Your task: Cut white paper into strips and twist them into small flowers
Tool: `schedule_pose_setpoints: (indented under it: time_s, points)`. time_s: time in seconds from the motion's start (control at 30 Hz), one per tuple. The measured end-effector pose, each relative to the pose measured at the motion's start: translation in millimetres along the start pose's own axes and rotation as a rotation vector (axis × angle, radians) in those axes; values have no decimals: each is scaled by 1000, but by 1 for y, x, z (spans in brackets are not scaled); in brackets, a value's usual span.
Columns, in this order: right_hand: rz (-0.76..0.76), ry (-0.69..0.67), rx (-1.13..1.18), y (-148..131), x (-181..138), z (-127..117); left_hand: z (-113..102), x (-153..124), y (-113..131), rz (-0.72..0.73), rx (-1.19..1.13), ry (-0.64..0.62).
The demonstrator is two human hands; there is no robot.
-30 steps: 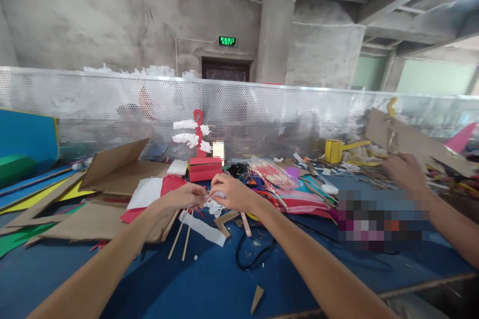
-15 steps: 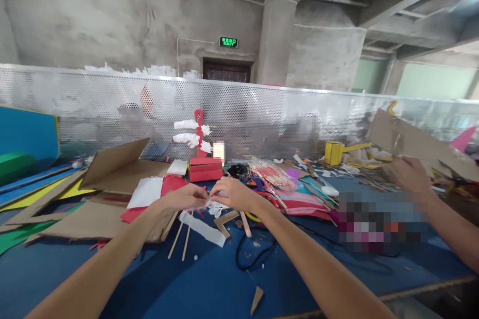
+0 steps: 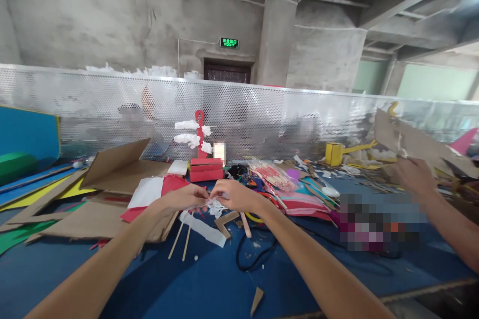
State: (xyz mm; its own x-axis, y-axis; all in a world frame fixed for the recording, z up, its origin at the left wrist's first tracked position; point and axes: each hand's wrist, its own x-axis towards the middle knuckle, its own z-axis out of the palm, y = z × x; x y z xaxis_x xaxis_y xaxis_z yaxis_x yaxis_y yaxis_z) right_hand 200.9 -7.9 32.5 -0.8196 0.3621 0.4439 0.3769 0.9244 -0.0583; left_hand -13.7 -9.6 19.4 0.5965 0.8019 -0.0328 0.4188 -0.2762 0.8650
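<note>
My left hand [image 3: 189,196] and my right hand [image 3: 236,195] meet over the middle of the blue table, fingers pinched together. Between the fingertips is a thin piece of white paper [image 3: 221,195], mostly covered by the hands. Just below lie crumpled white scraps [image 3: 216,208] and a flat white paper strip [image 3: 205,231]. Two thin wooden sticks [image 3: 186,244] lie under my left hand, the strip crossing their upper ends. Straight behind the hands stands a red box [image 3: 205,169] with a red upright [image 3: 201,132], which carries white paper-wrapped branches [image 3: 186,138].
Cardboard sheets [image 3: 108,219] and red and white paper [image 3: 144,194] lie at left. To the right are a bag of red-and-white sticks [image 3: 273,175], a black cord [image 3: 249,266] and a yellow box [image 3: 333,153]. Another person's hand [image 3: 415,177] holds cardboard [image 3: 404,134] at far right. A perforated metal screen [image 3: 254,119] stands behind.
My hands stay together in nearly the same place, with only slight finger movement. At far right, the other person's hand and the cardboard have shifted a little to the right.
</note>
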Motion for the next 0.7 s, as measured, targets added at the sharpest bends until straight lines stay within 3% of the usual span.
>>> schedule_pose_setpoints:
  time_s: [0.23, 0.57, 0.7]
  points:
    - [18, 29, 31, -1, 0, -1, 0, 5, -8, 49, -12, 15]
    - [102, 62, 209, -14, 1, -9, 0, 0, 0, 102, -9, -59]
    - [157, 44, 298, -12, 0, -8, 2, -4, 6, 78, 8, -25]
